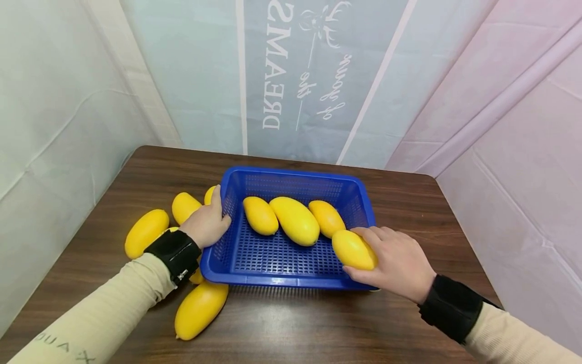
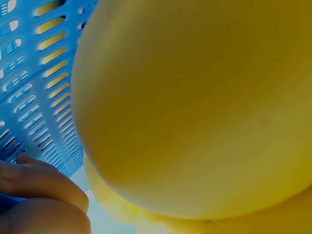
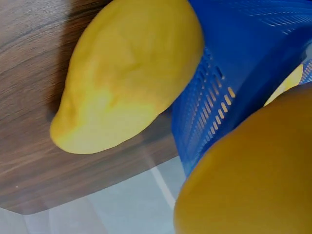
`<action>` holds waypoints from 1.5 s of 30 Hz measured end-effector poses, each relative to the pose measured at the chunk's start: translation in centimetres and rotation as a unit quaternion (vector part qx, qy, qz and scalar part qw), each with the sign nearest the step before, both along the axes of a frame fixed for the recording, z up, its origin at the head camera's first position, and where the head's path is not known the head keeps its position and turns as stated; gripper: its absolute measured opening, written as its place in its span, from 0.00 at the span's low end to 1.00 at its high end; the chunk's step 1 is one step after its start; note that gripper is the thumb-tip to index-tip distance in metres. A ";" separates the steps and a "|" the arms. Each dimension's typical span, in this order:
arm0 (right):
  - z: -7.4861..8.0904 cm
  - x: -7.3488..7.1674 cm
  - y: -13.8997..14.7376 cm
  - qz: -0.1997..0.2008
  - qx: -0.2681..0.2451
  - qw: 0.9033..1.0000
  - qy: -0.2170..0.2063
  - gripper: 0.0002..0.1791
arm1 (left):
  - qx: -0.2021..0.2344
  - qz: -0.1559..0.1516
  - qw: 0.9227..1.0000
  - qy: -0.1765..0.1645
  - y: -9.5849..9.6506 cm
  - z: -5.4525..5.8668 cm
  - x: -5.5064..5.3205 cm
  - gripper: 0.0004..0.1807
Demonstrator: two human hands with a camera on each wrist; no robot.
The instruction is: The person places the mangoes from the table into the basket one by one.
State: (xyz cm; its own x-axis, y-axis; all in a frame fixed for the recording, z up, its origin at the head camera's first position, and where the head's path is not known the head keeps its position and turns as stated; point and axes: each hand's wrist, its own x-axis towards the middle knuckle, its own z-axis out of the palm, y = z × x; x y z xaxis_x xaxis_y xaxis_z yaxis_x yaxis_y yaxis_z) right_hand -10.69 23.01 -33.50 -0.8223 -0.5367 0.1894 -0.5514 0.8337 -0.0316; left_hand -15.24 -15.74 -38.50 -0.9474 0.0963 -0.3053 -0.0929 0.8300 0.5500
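A blue plastic basket (image 1: 273, 279) stands on the table with three yellow mangoes (image 1: 294, 221) lying inside. My left hand (image 1: 205, 222) grips its left rim, thumb on the inner side; in the left wrist view, curled fingers (image 2: 41, 192) show beside the slotted wall. Over the front right corner, my right hand (image 1: 400, 260) holds another mango (image 1: 354, 250) between thumb and fingers. That held mango (image 3: 253, 170) also fills the lower right of the right wrist view. Outside the basket's wall there, one more mango (image 3: 129, 73) rests on the table, hidden in the head view.
Several loose mangoes lie left of the basket, among them one at the far left (image 1: 146, 233) and one near the front (image 1: 201, 309). The brown wooden table (image 1: 291, 328) meets a printed curtain (image 1: 300, 76) behind and pale fabric at both sides.
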 end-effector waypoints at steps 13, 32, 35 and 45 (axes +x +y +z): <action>0.0 -0.9 -3.2 0.064 0.022 0.998 -0.006 0.36 | -0.005 -0.001 1.000 0.004 -0.2 0.1 -0.1 0.47; -0.8 -2.6 -6.0 0.049 0.032 0.991 -0.118 0.39 | -0.007 0.006 1.000 -0.001 0.2 0.1 0.0 0.46; -1.3 -2.7 -6.1 0.043 0.032 0.990 -0.130 0.40 | -0.005 0.006 1.000 -0.001 0.2 0.1 0.0 0.46; -2.1 -2.7 -6.3 0.031 0.040 0.984 -0.172 0.41 | -0.005 0.007 1.000 0.000 0.1 -0.3 -0.2 0.46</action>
State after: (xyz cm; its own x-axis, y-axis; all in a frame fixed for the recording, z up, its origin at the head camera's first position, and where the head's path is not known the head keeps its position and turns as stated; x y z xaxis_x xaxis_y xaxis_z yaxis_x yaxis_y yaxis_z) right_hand -13.38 16.75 -35.64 -0.7953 -0.5903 -0.1381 -0.5700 0.8057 -0.1610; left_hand -15.40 -15.59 -38.77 -0.9484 0.0804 -0.3067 -0.1044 0.8341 0.5417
